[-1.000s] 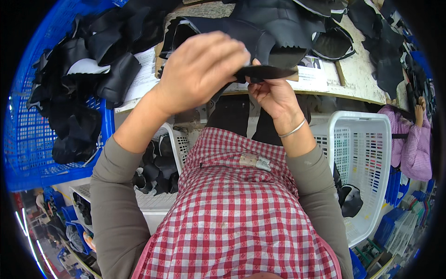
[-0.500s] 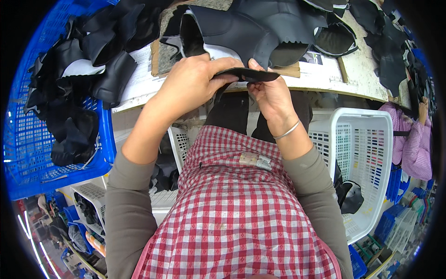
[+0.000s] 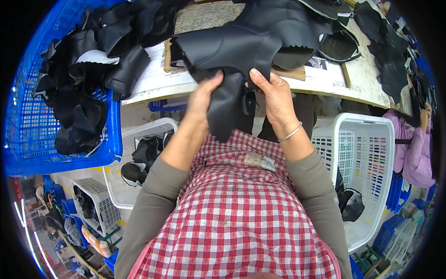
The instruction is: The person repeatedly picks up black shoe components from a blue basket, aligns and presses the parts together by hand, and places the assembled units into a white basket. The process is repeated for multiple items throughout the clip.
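A black leather shoe upper (image 3: 223,49) with stitched seams hangs over the table's near edge, one flap of it folded down toward my apron. My left hand (image 3: 200,100), slightly blurred, grips it at the left of this flap, thumb on top and the other fingers mostly hidden. On the right side, my right hand (image 3: 275,95) pinches the upper's edge, its thumb lying on the leather and its fingers underneath. Just beyond lies another black upper (image 3: 290,28) with a jagged edge.
At the left stands a blue basket (image 3: 109,153) heaped with black uppers (image 3: 79,111). White baskets (image 3: 367,116) (image 3: 116,190) holding black pieces stand below the worktable (image 3: 367,88). More black pieces (image 3: 388,51) lie at the table's right, near a person in a pink sleeve (image 3: 418,153).
The upper has been turned from edge-on to lie broad side up, its flap now hanging toward me. My left hand has moved down; my right thumb now presses on top.
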A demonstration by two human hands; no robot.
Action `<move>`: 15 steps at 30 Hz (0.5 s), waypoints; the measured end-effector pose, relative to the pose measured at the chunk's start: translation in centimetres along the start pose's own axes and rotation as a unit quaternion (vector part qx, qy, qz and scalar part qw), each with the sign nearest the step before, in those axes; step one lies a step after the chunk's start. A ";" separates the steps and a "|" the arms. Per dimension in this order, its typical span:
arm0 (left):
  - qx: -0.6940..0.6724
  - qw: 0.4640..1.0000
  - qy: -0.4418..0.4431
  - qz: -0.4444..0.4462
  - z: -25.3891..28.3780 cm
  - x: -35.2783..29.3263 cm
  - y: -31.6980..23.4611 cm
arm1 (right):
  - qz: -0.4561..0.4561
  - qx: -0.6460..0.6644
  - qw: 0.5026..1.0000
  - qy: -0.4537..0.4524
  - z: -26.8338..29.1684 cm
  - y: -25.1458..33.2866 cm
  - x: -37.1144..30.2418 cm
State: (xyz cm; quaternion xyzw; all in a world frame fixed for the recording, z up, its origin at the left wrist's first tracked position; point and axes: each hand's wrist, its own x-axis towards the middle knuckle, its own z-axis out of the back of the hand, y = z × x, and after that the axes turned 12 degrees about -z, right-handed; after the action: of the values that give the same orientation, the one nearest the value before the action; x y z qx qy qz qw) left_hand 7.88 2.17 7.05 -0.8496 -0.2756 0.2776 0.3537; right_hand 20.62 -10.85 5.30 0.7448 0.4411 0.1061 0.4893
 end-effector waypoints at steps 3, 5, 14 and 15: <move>0.280 0.890 0.219 -0.287 0.7 0.3 -4.0 | 0.023 -0.067 0.997 0.043 -0.1 0.7 0.1; 0.303 0.891 0.253 -0.224 1.4 0.6 -6.5 | -0.048 -0.134 0.990 0.016 -0.7 2.4 0.6; 0.368 0.870 -0.068 -0.321 9.5 -3.5 -15.1 | 0.427 -0.691 0.524 0.256 -0.4 13.4 -7.1; 0.379 0.867 0.009 -0.322 9.5 -4.2 -14.1 | 0.437 -0.753 0.415 0.264 -0.4 12.7 -8.4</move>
State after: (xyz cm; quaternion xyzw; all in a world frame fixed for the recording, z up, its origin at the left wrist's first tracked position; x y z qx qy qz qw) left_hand -5.18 12.05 13.19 -0.5162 -0.4045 0.2241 0.7209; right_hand 22.47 -18.62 18.20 0.1058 -0.0931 0.7870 0.6006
